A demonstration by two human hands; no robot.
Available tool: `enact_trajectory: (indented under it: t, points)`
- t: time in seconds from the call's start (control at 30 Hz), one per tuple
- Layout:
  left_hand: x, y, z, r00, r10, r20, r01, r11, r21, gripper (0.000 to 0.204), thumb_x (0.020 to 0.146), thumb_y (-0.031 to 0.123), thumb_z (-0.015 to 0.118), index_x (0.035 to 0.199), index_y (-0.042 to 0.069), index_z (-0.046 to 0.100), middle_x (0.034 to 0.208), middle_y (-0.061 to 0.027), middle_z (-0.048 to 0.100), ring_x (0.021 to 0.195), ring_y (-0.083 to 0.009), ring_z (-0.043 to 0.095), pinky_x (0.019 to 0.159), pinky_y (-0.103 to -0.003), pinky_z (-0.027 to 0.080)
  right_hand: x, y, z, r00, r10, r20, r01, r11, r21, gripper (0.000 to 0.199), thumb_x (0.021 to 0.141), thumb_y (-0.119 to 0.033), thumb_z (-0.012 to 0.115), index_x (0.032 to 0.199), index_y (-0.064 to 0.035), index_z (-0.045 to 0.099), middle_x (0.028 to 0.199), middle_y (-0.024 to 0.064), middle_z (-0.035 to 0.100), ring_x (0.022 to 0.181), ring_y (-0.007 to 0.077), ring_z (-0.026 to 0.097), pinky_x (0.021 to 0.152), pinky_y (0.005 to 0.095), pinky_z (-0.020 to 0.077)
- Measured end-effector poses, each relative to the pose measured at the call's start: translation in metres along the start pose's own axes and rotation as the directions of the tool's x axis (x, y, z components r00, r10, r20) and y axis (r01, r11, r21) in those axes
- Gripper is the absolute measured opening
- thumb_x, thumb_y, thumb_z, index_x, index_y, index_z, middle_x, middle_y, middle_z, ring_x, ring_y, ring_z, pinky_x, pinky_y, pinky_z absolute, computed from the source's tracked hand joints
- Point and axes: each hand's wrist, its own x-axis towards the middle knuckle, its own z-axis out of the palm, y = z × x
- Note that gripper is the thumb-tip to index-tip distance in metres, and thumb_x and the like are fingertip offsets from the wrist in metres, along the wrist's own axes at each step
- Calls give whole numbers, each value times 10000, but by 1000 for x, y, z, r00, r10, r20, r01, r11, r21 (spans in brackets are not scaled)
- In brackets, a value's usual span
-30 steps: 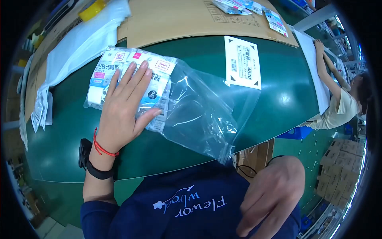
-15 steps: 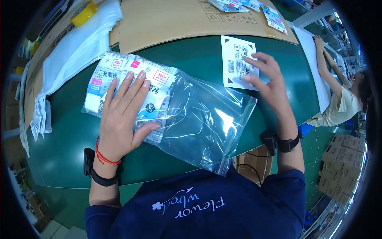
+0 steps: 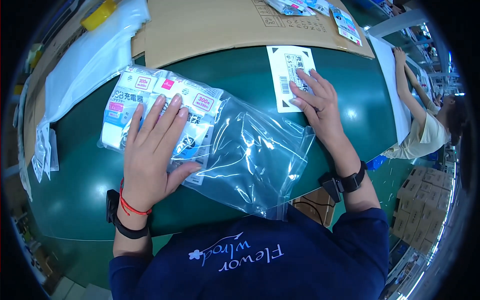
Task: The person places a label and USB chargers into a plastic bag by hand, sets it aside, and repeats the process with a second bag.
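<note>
A clear plastic bag (image 3: 250,160) lies on the green table with its mouth toward the lower right. Several white-and-blue charger packages (image 3: 202,105) fill its left end. Flat on top of them rests my left hand (image 3: 155,145), fingers extended and slightly spread, pressing through the film. Right of the bag is a white printed label card (image 3: 282,75) with a barcode and black corner marks. My right hand (image 3: 320,102) is over the card's right side, fingers somewhat bent and apart, fingertips at its surface. That hand covers part of the print.
A cardboard sheet (image 3: 210,30) spans the table's far side, with more small packages (image 3: 345,25) on it. At the left are stacked clear bags (image 3: 92,65) and a yellow tape roll (image 3: 98,15). Another person (image 3: 425,120) works at the right, near stacked cartons (image 3: 417,210).
My right hand has come down and left onto the label card, which now sits slightly farther left. My left hand stays flat on the bagged packages.
</note>
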Motion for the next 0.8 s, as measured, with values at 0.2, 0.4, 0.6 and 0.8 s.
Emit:
enact_trajectory:
  t: [0.2, 0.4, 0.6, 0.8]
  points:
    - [0, 1, 1, 1000, 9, -28, -9, 1000, 2, 681, 767, 436, 659, 1292, 33, 499, 1374, -129, 462, 1303, -332, 386, 1085, -493, 228, 1, 1, 2, 1000, 12, -17, -11, 999, 33, 275, 826, -203, 646, 1095, -161, 688, 1268, 49, 572, 1252, 289, 437, 1054, 442, 268]
    - [0, 2, 3, 995, 23, -93, -20, 999, 24, 645, 772, 397, 669, 1281, 35, 509, 1367, -129, 468, 1301, -321, 390, 1087, -481, 235, 3, 0, -1, 997, -61, -55, 59, 998, -34, 260, 834, -180, 633, 1086, -155, 691, 1217, 35, 608, 1243, 288, 450, 1062, 440, 256]
    - [-4, 4, 8, 989, 47, -138, -46, 999, 10, 624, 775, 371, 678, 1275, 35, 513, 1371, -122, 465, 1306, -309, 384, 1089, -478, 232, 10, 16, -4, 948, 195, -252, -84, 916, 393, 244, 871, -190, 621, 1049, -35, 682, 1129, 63, 645, 1092, 189, 547, 906, 308, 398]
    - [-6, 6, 6, 983, 88, -162, -71, 992, 107, 618, 786, 368, 671, 1278, 31, 509, 1382, -120, 452, 1319, -305, 367, 1093, -472, 232, 88, 64, -61, 670, 581, -463, -63, 665, 744, 332, 878, -250, 641, 1064, 25, 663, 889, 20, 634, 779, 74, 516, 671, 225, 412]
